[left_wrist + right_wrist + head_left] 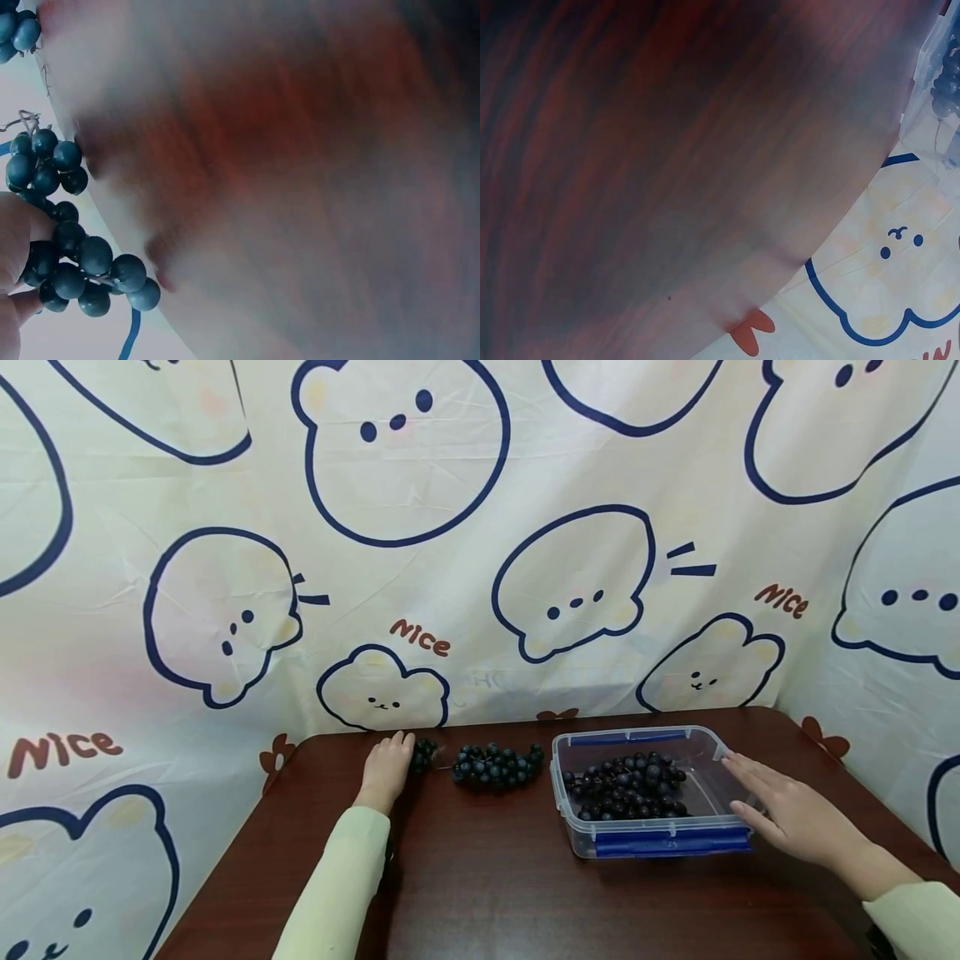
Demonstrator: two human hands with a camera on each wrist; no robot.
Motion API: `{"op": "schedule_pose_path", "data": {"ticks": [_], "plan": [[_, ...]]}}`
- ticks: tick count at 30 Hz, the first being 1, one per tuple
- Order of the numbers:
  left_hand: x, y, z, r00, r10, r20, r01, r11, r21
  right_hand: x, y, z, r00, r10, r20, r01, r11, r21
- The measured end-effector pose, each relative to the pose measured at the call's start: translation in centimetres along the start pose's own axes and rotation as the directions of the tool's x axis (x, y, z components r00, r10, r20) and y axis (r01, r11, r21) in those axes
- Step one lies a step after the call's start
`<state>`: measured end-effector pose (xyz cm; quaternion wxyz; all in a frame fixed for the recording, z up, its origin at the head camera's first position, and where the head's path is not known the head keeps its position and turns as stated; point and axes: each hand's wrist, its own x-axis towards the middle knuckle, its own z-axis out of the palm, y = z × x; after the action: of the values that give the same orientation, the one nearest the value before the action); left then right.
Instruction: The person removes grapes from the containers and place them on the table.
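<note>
At far left, the left hand (386, 770) curls its fingers round a small bunch (95, 256) of blue-black grapes; beside lies a fuller bunch (497, 767), then a clear box (671, 842) of dark grapes (630, 787), the right hand (802, 818) straight-fingered against it. Brown bench (480, 877) beneath, bear-printed cloth (465, 585) behind.

Pale cartoon-printed fabric (465, 585) hangs behind a reddish-brown table (480, 885).

Pale yellow-grn, folks: L sleeve (333, 877) long, plain, ending at the wrist; R sleeve (915, 912) same col., only its lower end showing from here. L hand (387, 768), R hand (798, 818), both bare. Dark strip (389, 846) under L sleeve, dark bit (879, 942) by R, details unclear.
</note>
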<state>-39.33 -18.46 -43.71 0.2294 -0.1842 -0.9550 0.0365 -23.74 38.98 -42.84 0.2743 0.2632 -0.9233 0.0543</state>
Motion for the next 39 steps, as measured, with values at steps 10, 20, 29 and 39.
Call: {"op": "schedule_pose_path", "data": {"ticks": [10,20,29,39], "plan": [[-0.06,-0.17,-0.40,0.993,-0.027,0.112,0.032,0.999,-0.042,0.11,-0.43,-0.26,1.000,0.018,0.009,-0.018,1.000,-0.005],[-0.22,-0.34,-0.59,0.982,-0.039,0.185,0.040,0.999,0.001,0.10,-0.43,-0.22,1.000,0.011,0.002,-0.011,1.000,0.000],[-0.16,-0.43,-0.67,0.964,-0.067,0.257,0.060,0.998,0.035,0.10,-0.47,-0.15,0.999,0.026,0.020,-0.027,1.000,0.002],[-0.09,-0.60,-0.94,0.961,-0.067,0.269,0.062,0.998,0.027,0.05,-0.46,-0.15,0.999,0.041,0.017,-0.041,0.999,-0.006]]}}
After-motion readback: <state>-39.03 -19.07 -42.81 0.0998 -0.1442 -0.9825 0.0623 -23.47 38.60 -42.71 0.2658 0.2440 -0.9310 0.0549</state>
